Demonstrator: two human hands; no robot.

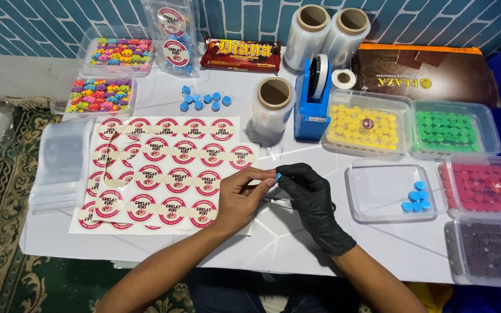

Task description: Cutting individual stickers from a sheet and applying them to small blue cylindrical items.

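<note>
My bare left hand (pixel 240 196) and my black-gloved right hand (pixel 311 194) meet over the white table. Their fingertips pinch one small blue candy (pixel 278 175) between them, with a thin clear plastic bag (pixel 273 200) under the hands. A sheet of round red-and-white stickers (pixel 163 174) lies just left of my left hand. Several loose blue candies (pixel 204 101) sit behind the sheet. To the right, a clear tub (pixel 372 194) has a few blue candies (pixel 416 197) in it.
A blue tape dispenser (pixel 312 101) and rolls of clear film (pixel 272 104) stand at the back. Tubs of yellow (pixel 366 124), green (pixel 450 130), pink (pixel 485 186) and dark (pixel 494 252) candies line the right. A stack of clear bags (pixel 62 165) lies at the left.
</note>
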